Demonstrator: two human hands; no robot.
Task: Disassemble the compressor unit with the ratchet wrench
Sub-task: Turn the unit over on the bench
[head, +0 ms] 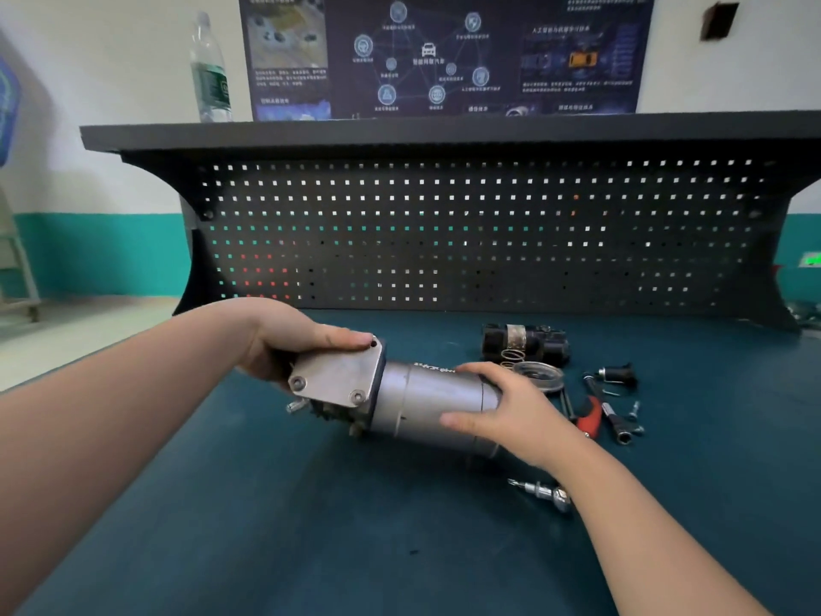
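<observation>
- Dead centre of the frame, the compressor unit [426, 404] lies on its side on the teal bench mat [266, 504], tilted so the flanged end points to the upper left.
- Left hand [284, 344] wraps the flange end, thumb laid flat along its top edge.
- Right hand [511, 411] grips the cylinder's other end, fingers curled over it, thumb underneath.
- Some small print runs along the cylinder, way too blurry to read.
- Right of centre sit loose bits: a dark motor part [524, 342] with a spring, a ring [537, 375], red-handled pliers [588, 415], the ratchet wrench [606, 406], and a socket bit [542, 493] near the right forearm.
- Behind is a black pegboard [444, 233]; a water bottle [209, 73] stands on its shelf at upper left, next to a dark poster [444, 55] with unreadable text.
</observation>
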